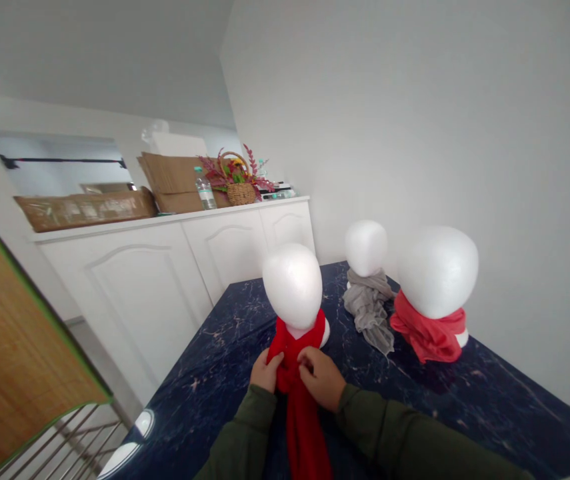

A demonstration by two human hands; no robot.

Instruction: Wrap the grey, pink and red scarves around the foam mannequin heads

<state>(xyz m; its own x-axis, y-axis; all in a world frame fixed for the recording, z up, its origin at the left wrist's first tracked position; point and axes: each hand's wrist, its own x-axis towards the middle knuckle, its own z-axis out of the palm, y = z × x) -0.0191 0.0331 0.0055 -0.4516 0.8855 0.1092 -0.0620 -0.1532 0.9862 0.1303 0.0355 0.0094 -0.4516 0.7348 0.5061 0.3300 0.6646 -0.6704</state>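
A white foam mannequin head [293,283] stands upright near the middle of the dark blue marbled table [205,373]. Wrapped around its neck is a red scarf [307,427], knotted or folded at the front, with a long end hanging toward me. My left hand [265,371] grips the scarf's left side, thumb over the cloth. On the other side, my right hand [321,377] pinches the scarf by the front fold, its fingers curled.
At the right stand two more foam heads, one with a grey scarf [369,303], one with a coral scarf [429,330]. Behind, a white cabinet [139,273] carries cardboard boxes [175,180], a bottle [205,190] and a flower basket [241,194]. A wooden board [15,333] edges the left.
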